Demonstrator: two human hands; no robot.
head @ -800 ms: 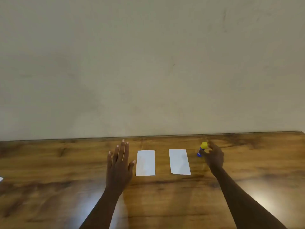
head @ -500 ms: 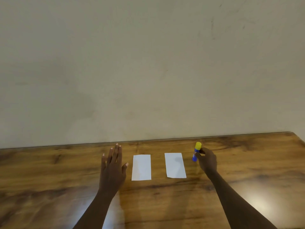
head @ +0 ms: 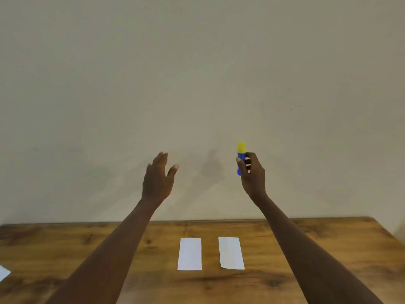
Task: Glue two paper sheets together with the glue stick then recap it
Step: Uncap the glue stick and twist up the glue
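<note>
Head view, opening stage of the gluing task. Right hand [head: 252, 172] raised well above the table [head: 317, 249], fingers and thumb curled round the blue barrel of the glue stick [head: 240, 160], held upright in front of the wall with its yellow cap [head: 241, 147] on top and in place. Left hand [head: 157, 178] lifted to a like height, well apart from the stick, fingers straight and loosely spread, thumb out, holding nothing. On the wooden top below, left sheet [head: 189, 253] and right sheet [head: 231, 252] lying flat, side by side, near each other but not touching, no glue discernible on either. Corner of another white scrap [head: 4, 272] just visible at the left edge. Judged step: stick in hand, uncapping not yet done, no gluing begun. Next move, as a judgement: close the gap between the hands, pinch the cap with the left fingers while steadying the barrel with the right, pull or twist it off, then keep the cap within reach for the recapping at the end
</note>
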